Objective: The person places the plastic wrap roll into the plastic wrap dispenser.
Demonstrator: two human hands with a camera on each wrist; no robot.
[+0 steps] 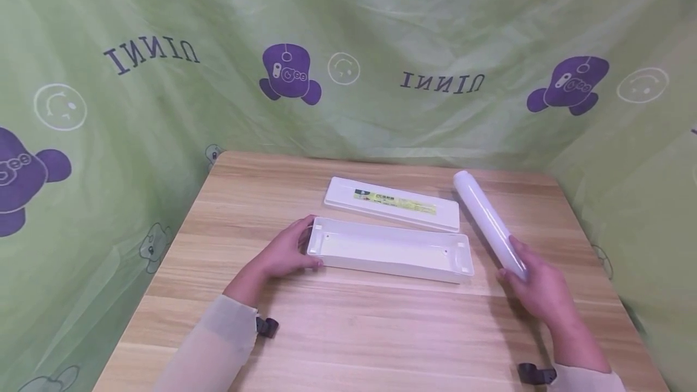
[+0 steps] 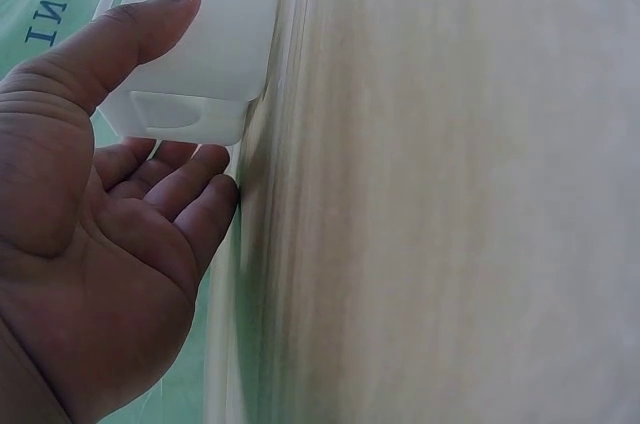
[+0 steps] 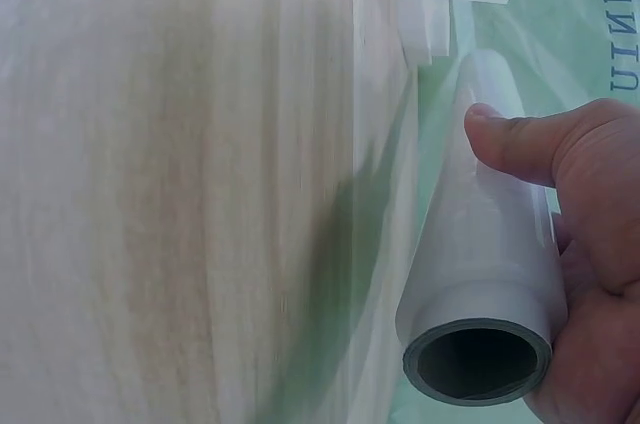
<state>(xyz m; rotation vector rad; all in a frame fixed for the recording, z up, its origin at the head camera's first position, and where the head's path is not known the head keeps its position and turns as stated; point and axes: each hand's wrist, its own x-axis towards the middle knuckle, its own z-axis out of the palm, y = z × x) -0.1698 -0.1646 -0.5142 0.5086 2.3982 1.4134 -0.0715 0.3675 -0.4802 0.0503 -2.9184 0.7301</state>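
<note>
Gripping a glossy, whitish, hollow-cored cylindrical roll (image 1: 488,221) close to its near end with the bare right hand (image 1: 539,287), at about four o'clock from a long, white, open-topped plastic box (image 1: 389,250). Held the roll aslant, from eleven o'clock at its far end to five o'clock at its near one. Could not tell the far end's contact with the pale, wood-grained tabletop (image 1: 381,331). Held the box by its nine o'clock end with the bare left hand (image 1: 285,253), with thumb against the near long wall and fingers round toward the far corner. Had a flat, white rectangular plastic lid (image 1: 388,211), bearing a green-and-yellow label (image 1: 394,201), just beyond the box at twelve o'clock. Saw behind, from ten to two o'clock, a light green curtain (image 1: 381,129) printed with purple cartoon figures (image 1: 287,71). Wore pale sleeves (image 1: 212,343) at seven and five o'clock.
</note>
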